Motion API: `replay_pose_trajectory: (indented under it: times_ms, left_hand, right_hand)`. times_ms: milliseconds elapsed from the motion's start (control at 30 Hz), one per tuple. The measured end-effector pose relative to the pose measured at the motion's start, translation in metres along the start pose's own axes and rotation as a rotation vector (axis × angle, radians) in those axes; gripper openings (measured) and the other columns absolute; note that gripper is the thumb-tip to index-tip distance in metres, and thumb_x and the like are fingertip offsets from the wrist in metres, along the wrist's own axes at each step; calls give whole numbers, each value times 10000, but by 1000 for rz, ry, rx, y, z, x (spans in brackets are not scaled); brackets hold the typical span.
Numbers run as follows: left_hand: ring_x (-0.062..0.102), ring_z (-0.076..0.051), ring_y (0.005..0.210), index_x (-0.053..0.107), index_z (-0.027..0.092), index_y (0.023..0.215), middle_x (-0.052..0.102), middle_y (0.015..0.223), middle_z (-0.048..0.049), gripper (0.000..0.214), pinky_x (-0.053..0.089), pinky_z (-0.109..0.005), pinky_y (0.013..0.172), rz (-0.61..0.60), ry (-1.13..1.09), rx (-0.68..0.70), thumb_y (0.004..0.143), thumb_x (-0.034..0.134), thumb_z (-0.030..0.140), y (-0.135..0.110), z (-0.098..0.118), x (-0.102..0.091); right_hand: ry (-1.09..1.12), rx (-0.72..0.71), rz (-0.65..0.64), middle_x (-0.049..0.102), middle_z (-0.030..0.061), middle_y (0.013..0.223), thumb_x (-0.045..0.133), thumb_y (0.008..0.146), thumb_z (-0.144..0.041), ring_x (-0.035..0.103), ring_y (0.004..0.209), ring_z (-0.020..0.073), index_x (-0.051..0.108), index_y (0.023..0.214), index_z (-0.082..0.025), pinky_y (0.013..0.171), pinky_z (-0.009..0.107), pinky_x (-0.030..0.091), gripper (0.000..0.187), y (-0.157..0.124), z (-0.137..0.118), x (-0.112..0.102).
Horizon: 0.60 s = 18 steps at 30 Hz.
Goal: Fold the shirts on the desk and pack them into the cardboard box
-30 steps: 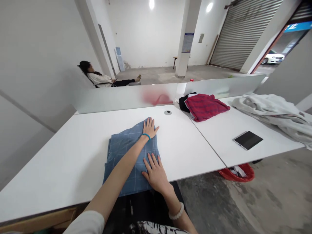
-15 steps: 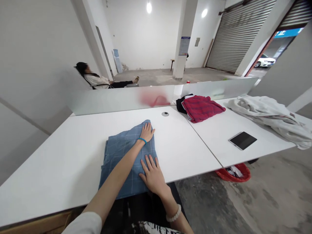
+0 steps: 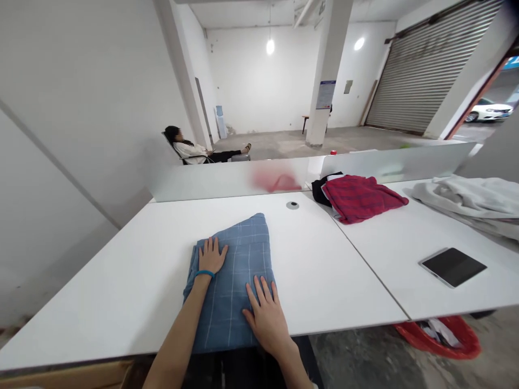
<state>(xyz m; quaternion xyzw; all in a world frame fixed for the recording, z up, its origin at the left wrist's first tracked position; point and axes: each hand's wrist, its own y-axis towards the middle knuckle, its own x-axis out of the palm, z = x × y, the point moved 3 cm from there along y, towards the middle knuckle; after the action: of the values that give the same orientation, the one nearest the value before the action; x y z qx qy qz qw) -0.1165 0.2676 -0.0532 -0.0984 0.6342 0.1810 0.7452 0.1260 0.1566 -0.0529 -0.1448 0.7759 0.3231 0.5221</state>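
I see both hands, left hand (image 3: 211, 256) and right hand (image 3: 265, 315), fingers spread flat on the folded blue checked cloth (image 3: 235, 281) on the worktop (image 3: 121, 281).

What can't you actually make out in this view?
- Red shape behind the frosted divider: blurred by the panel.
- Contents of the red basket: mostly hidden under the white table.
- Dark garment: largely covered by the red plaid cloth.
- Pale cloth pile: cut off by the right edge.
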Motion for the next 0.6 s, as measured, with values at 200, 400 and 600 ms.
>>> replay_pose_trajectory:
  times_ms: [200, 400, 600]
  left_hand:
    - [174, -297, 1407, 249, 78, 1446, 218, 1522, -159, 796, 182, -475, 1120, -3, -12, -37, 843, 280, 596, 13, -6, -17]
    - [364, -461, 1269, 520, -17, 1222, 448, 1322, -329, 941, 335, -566, 981, -66, -45, -206, 660, 467, 736, 16, -52, -45]
    - [643, -306, 908, 671, 158, 868, 716, 898, -132, 552, 497, -342, 753, -271, -290, -46, 527, 678, 593, 28, -52, -53]
  right_hand:
    - [133, 133, 161, 400, 137, 1431, 355, 953, -333, 306, 1346, 293, 505, 1322, -174, 1057, 494, 317, 429, -9, -3, -5]
    - [481, 412, 316, 631, 118, 951, 336, 943, -332, 582, 897, 228, 603, 1077, -177, 812, 381, 471, 337, -71, 18, -27]
    - [572, 625, 79, 666, 77, 714, 293, 941, -483, 612, 652, 198, 578, 687, -217, 627, 282, 412, 465, -94, 30, -48]
